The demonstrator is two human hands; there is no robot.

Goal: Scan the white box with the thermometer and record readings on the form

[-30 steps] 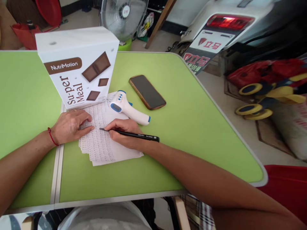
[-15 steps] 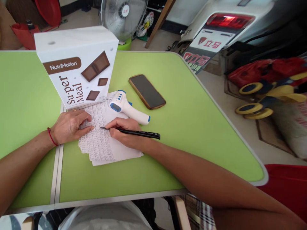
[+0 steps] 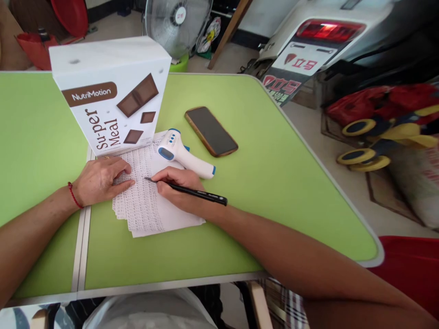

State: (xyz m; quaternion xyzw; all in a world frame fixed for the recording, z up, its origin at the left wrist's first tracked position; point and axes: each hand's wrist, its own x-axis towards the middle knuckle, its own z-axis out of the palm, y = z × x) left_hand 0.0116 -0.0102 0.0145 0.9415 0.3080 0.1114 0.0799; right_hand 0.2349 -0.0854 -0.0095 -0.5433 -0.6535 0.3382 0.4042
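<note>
Between thumb and fingers, my right hand [image 3: 178,188] grips a black pen [image 3: 197,191], its tip at the handwritten lines on a stack of paper sheets [image 3: 140,214]. My left hand [image 3: 103,178] rests on the left edge of the sheets, thumb stretched out and fingers partly bent, holding nothing. Just beyond my right hand, a white and blue infrared thermometer [image 3: 187,157] lies on the upper part of the paper. A white NutriMotion box [image 3: 109,100] stands upright at the top of the sheets, close to my left fingers.
A phone [image 3: 211,131] in a brown case lies right of the thermometer on the green table [image 3: 274,183]. Past the far edge is a fan [image 3: 178,27]. A scooter's rear [image 3: 308,45] and yellow-blue wheels [image 3: 360,141] are beyond the right side.
The pen's tip has shifted slightly right and up the page, and its back end has swung a little lower. My left hand stays in place.
</note>
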